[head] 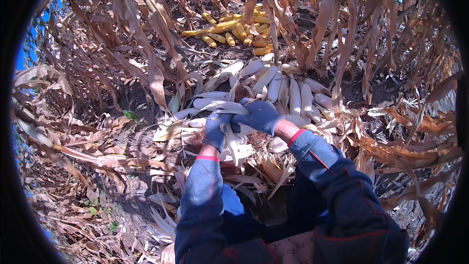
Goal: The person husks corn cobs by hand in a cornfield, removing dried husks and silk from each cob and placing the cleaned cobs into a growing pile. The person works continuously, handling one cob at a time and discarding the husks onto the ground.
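Observation:
Both my hands wear blue-grey work gloves and meet over a heap of corn ears still in pale husks [295, 95]. Between them is a husk-covered ear of corn [230, 107], lying sideways and pointing left. My right hand [261, 116] closes around its right end. Against the near side of the ear, my left hand [216, 129] is shut on its husk. A loose strip of husk [231, 146] hangs below the fingers. How much kernel shows on this ear is hidden by husk and gloves.
Beyond the heap lies a pile of bare yellow corn ears [238, 31]. Dry standing corn stalks [161, 33] rise around it, some hanging in front. Torn husks [280, 170] litter the ground before my knees. Long dry leaves [410, 150] lean in from the right.

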`<control>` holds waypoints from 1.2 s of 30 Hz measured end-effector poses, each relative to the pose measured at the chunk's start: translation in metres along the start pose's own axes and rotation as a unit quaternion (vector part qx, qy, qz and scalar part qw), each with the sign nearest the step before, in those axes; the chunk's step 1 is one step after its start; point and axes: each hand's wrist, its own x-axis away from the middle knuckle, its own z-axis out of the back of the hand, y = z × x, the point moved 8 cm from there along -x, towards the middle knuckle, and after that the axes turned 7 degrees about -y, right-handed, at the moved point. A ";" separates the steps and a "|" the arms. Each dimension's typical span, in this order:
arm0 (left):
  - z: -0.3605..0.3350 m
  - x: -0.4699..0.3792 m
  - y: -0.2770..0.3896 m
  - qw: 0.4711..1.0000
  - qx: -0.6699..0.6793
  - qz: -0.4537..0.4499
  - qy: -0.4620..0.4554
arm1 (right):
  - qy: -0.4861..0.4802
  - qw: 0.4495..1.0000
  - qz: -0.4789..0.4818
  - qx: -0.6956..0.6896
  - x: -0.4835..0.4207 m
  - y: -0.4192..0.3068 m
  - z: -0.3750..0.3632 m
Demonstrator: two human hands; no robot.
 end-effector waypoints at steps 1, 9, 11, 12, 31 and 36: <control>0.005 0.000 -0.003 0.999 0.014 0.019 0.030 | 0.013 0.999 -0.020 -0.032 0.000 0.004 0.003; -0.003 0.009 -0.005 0.999 -0.003 0.035 0.014 | -0.083 0.972 -0.101 -0.194 0.010 0.009 -0.014; -0.018 0.014 0.005 0.998 0.047 0.004 -0.049 | -0.096 0.970 -0.110 -0.196 0.011 0.007 -0.014; -0.021 0.020 0.006 0.998 0.038 0.025 -0.052 | -0.097 0.969 -0.112 -0.197 0.014 0.006 -0.015; -0.001 -0.001 -0.028 0.992 0.092 0.046 0.076 | 0.053 0.964 -0.135 -0.225 0.003 0.043 -0.002; -0.006 0.005 -0.034 0.988 0.108 0.100 0.046 | 0.066 0.933 -0.047 -0.351 0.005 0.038 -0.011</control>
